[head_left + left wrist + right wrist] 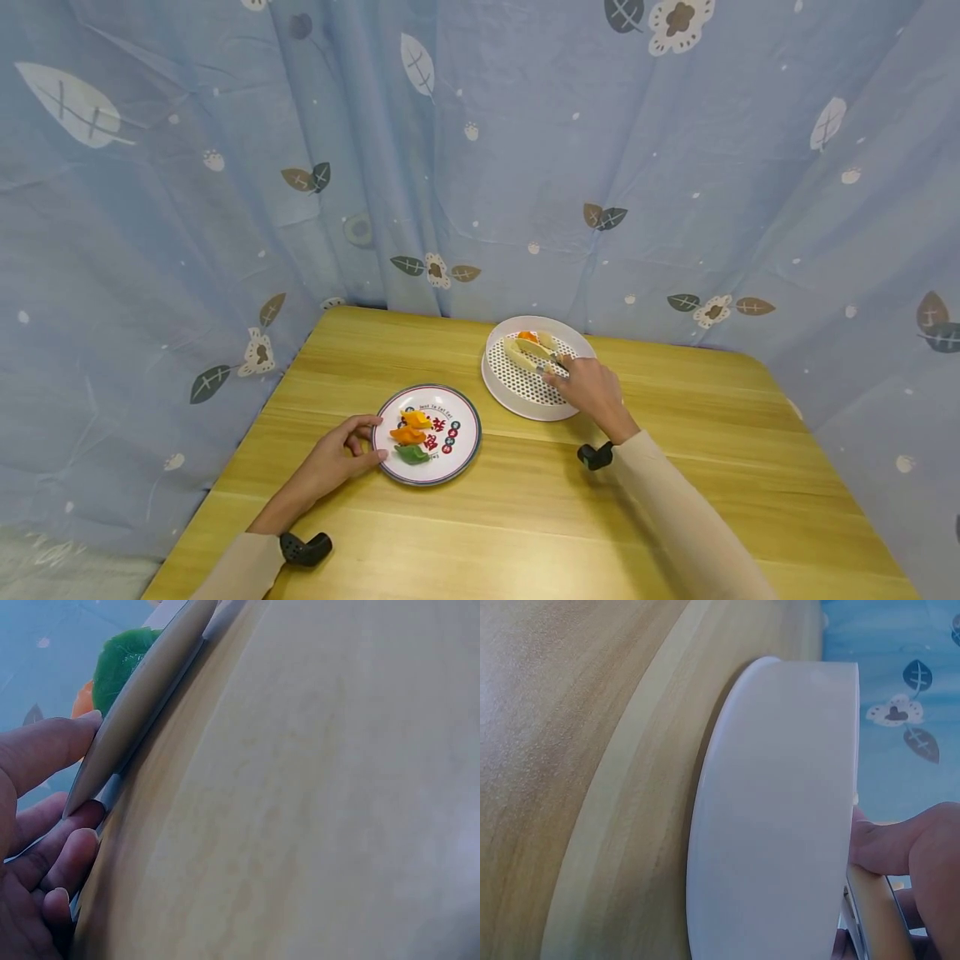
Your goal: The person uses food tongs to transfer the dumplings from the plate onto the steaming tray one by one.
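My left hand (345, 454) holds the near-left edge of a round white plate (467, 425), thumb at the rim and other fingers by its underside in the left wrist view. On the plate lie a yellow dumpling (416, 419), an orange dumpling (407, 436) and a green dumpling (412, 454). My right hand (592, 387) grips food tongs (517, 354) with pale yellow tips, reaching into a white perforated steamer tray (498, 392). Around the spread tips are an orange piece (528, 336) and a pale piece (547, 341). In the right wrist view, the tray wall (772, 810) hides the tips.
Both dishes stand on a wood-grain table (480, 533), the tray behind and right of the plate. A blue patterned curtain (480, 167) hangs along the table's back and sides. Each wrist carries a black device (306, 550).
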Motion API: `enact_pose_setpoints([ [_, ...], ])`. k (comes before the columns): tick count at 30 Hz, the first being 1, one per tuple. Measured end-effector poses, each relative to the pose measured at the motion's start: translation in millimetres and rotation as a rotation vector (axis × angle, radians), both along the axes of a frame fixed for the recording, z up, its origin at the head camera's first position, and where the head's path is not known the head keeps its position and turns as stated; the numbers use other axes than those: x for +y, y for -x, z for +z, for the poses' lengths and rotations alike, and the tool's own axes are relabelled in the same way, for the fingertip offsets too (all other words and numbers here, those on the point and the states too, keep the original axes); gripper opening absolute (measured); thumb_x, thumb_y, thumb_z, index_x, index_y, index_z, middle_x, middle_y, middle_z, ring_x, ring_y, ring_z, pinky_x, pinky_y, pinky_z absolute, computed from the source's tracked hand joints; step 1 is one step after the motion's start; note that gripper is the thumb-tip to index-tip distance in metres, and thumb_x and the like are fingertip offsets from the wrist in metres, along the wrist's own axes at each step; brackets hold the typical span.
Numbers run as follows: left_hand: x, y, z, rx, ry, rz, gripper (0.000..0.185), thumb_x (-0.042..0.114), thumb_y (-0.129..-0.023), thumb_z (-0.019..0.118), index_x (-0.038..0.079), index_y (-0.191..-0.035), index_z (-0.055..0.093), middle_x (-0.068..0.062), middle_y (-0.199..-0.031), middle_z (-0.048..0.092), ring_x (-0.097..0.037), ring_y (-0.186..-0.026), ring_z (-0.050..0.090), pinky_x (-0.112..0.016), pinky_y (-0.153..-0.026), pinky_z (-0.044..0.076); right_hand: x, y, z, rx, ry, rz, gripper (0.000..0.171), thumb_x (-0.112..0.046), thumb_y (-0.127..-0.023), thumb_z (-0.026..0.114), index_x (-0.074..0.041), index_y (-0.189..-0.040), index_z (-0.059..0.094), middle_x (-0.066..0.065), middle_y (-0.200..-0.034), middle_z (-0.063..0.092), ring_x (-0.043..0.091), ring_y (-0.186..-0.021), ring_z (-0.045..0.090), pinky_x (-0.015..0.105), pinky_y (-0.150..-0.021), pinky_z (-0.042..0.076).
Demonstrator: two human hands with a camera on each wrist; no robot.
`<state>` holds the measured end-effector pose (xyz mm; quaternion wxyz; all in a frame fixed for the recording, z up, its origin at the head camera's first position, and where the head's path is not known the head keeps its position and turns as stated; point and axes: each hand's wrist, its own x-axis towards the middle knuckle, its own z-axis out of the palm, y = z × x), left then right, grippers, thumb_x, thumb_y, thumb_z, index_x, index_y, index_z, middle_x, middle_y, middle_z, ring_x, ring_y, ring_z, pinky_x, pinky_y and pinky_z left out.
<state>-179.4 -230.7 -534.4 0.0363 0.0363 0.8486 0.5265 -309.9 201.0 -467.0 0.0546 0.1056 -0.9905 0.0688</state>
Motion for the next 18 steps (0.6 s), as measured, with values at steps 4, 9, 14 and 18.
enact_pose_setpoints([
  [4, 0, -0.9, 1.9, -0.006, -0.007, -0.001, 0.058, 0.032, -0.087, 0.085, 0.014, -0.137, 0.06, -0.009, -0.112, 0.059, -0.023, -0.087, 0.051, -0.028, -0.071, 0.042, 1, -1.9, 0.1, 0.002, 0.022, -0.007, 0.063, -0.058, -0.095, 0.067, -0.017, -0.142, 0.064, 0.015, -0.104, 0.07, 0.027, -0.071, 0.058, 0.04, -0.05, 0.045],
  [9, 0, -1.1, 2.6, -0.011, -0.004, 0.002, 0.059, 0.033, -0.088, 0.084, 0.014, -0.137, 0.06, -0.009, -0.113, 0.059, -0.023, -0.088, 0.05, -0.028, -0.071, 0.042, 0, -6.3, 2.7, 0.045, 0.052, 0.004, 0.062, -0.058, -0.094, 0.068, -0.016, -0.14, 0.065, 0.016, -0.106, 0.071, 0.027, -0.07, 0.059, 0.042, -0.051, 0.046],
  [14, 0, -1.3, 2.4, -0.011, -0.005, 0.003, 0.059, 0.034, -0.088, 0.084, 0.014, -0.137, 0.06, -0.009, -0.113, 0.059, -0.023, -0.088, 0.05, -0.029, -0.072, 0.042, -2, -13.8, 6.9, 0.087, 0.089, 0.026, 0.062, -0.058, -0.093, 0.069, -0.015, -0.138, 0.067, 0.014, -0.101, 0.072, 0.026, -0.068, 0.06, 0.042, -0.05, 0.047],
  [18, 0, -1.8, 2.2, -0.007, -0.004, 0.002, 0.058, 0.033, -0.087, 0.085, 0.015, -0.137, 0.06, -0.009, -0.113, 0.059, -0.023, -0.088, 0.051, -0.029, -0.072, 0.042, -5, -21.5, 10.9, 0.105, 0.102, 0.055, 0.062, -0.057, -0.093, 0.07, -0.014, -0.136, 0.068, 0.008, -0.091, 0.071, 0.024, -0.068, 0.06, 0.041, -0.051, 0.046],
])
